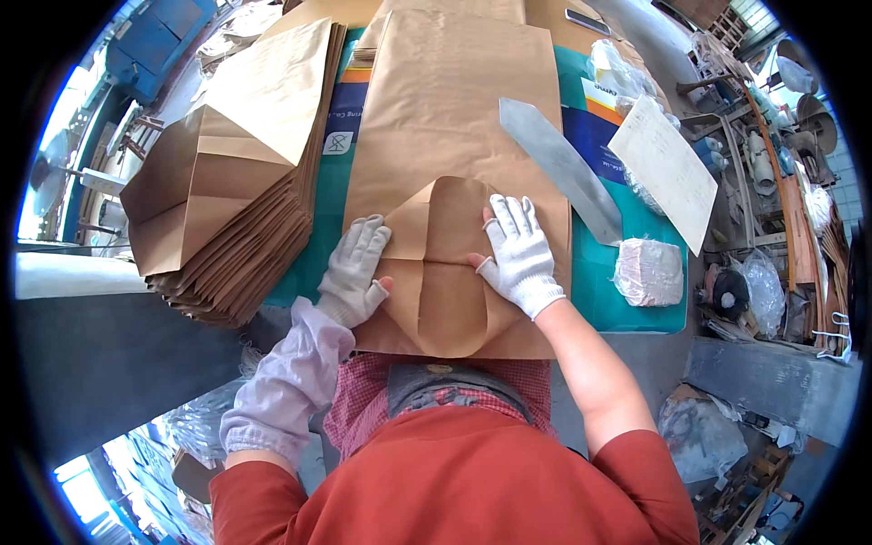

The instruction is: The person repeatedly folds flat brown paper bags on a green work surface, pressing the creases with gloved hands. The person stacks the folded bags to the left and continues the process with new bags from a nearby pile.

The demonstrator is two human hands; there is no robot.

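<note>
A brown kraft paper bag lies lengthwise before me, on other brown paper. Its near end is spread into a creased, pointed bag bottom, with fold lines crossing in the middle. My left hand rests flat on the left side of that bottom, fingers stretched and thumb apart. Across from it, my right hand lies on the right flap, fingers extended and thumb pointing inward. Neither hand grips anything. Both wear white knit gloves with some fingertips bare; a pale sleeve cover wraps my left forearm.
A thick stack of folded paper bags stands at the left. To the right lie a grey metal strip, a pale flat board and a plastic-wrapped block on a teal printed sheet. A phone sits far right.
</note>
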